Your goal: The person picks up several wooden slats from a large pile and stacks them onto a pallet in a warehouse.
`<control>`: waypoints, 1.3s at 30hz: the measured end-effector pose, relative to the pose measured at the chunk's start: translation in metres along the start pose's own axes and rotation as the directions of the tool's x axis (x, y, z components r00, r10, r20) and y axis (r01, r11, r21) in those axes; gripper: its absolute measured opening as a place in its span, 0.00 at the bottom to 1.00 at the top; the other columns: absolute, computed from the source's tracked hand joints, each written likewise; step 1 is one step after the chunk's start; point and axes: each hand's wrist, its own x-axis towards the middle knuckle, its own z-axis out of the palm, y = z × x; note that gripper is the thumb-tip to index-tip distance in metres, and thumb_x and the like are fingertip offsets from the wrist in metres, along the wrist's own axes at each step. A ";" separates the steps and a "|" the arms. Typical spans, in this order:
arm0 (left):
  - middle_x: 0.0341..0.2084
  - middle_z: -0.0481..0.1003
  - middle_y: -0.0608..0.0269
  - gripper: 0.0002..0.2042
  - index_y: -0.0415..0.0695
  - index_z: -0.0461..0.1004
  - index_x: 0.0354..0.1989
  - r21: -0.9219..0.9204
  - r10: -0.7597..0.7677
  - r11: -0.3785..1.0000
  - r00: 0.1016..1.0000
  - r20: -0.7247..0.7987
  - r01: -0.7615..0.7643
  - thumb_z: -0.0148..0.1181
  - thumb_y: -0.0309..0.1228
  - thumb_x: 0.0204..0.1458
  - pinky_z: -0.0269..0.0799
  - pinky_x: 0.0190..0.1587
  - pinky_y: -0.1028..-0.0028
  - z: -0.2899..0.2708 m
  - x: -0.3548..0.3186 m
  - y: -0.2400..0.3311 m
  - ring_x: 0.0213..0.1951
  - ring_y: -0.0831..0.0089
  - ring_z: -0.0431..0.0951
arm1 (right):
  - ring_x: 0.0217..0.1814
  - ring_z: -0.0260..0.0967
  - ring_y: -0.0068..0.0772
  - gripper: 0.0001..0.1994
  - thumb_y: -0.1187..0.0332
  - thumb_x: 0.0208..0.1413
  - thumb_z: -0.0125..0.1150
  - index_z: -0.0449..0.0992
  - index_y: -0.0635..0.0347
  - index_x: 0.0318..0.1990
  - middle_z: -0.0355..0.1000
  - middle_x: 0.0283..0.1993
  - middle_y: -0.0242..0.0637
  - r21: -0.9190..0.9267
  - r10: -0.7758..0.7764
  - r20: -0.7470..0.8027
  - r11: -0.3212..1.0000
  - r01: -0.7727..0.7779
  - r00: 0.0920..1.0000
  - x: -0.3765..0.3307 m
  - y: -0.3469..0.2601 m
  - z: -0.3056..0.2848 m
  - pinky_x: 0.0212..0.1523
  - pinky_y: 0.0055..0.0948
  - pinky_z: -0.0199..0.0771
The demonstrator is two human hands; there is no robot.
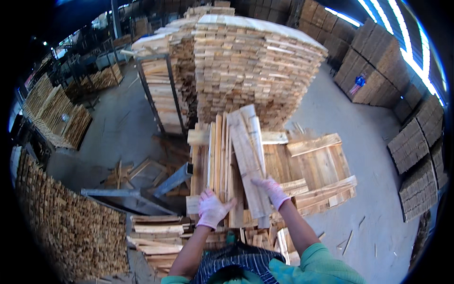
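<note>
Both my hands wear pale pinkish-white gloves. Under my left hand (pixel 213 208) are the near ends of several narrow boards (pixel 218 156) standing on edge side by side; its thumb stretches out to the right, apart from the fingers. My right hand (pixel 271 190) grips the right edge of a wide plank (pixel 248 163), which lies slanted with its far end to the left. Another light board (pixel 256 132) shows beneath that plank's right side. All of this rests on a layer of flat boards (pixel 321 165).
A tall stack of boards (pixel 255 71) rises just beyond. A metal frame (pixel 163 94) stands at its left, and a grey metal beam (pixel 174 180) juts up near my left. More boards (pixel 156 236) lie at my lower left. A distant person (pixel 358 84) is by the right-hand stacks.
</note>
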 end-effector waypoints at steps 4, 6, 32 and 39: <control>0.64 0.58 0.31 0.60 0.29 0.51 0.69 0.024 -0.043 0.999 0.988 0.151 0.040 0.66 0.68 0.40 0.59 0.69 0.56 -0.028 0.009 0.010 0.68 0.42 0.59 | 0.47 0.76 0.37 0.39 0.66 0.50 0.73 0.57 0.66 0.66 0.74 0.53 0.45 -0.057 -0.101 -0.082 0.994 0.096 0.992 -0.006 -0.001 -0.031 0.46 0.34 0.81; 0.66 0.57 0.33 0.58 0.33 0.52 0.70 -0.121 -0.064 0.990 0.993 0.099 0.076 0.66 0.68 0.41 0.58 0.69 0.54 -0.039 0.023 0.000 0.68 0.40 0.59 | 0.47 0.76 0.36 0.38 0.66 0.50 0.73 0.58 0.66 0.66 0.75 0.52 0.44 0.022 -0.052 -0.041 0.998 0.053 0.998 -0.031 -0.028 -0.027 0.47 0.34 0.80; 0.45 0.72 0.51 0.27 0.45 0.68 0.54 0.256 -0.079 0.951 0.934 -0.349 0.176 0.67 0.46 0.50 0.76 0.45 0.52 -0.065 0.091 0.020 0.47 0.48 0.78 | 0.64 0.62 0.64 0.41 0.47 0.52 0.65 0.56 0.45 0.72 0.64 0.58 0.62 -0.968 -0.372 -0.145 0.244 -0.054 0.917 0.103 -0.016 0.085 0.59 0.57 0.68; 0.62 0.61 0.36 0.38 0.58 0.61 0.70 0.218 -0.059 0.965 0.928 -0.367 0.147 0.69 0.49 0.49 0.65 0.61 0.49 -0.009 0.079 -0.006 0.60 0.39 0.67 | 0.64 0.61 0.65 0.41 0.51 0.51 0.68 0.57 0.44 0.72 0.60 0.60 0.59 -0.894 -0.388 -0.187 0.447 0.007 0.903 0.082 -0.073 0.053 0.60 0.55 0.70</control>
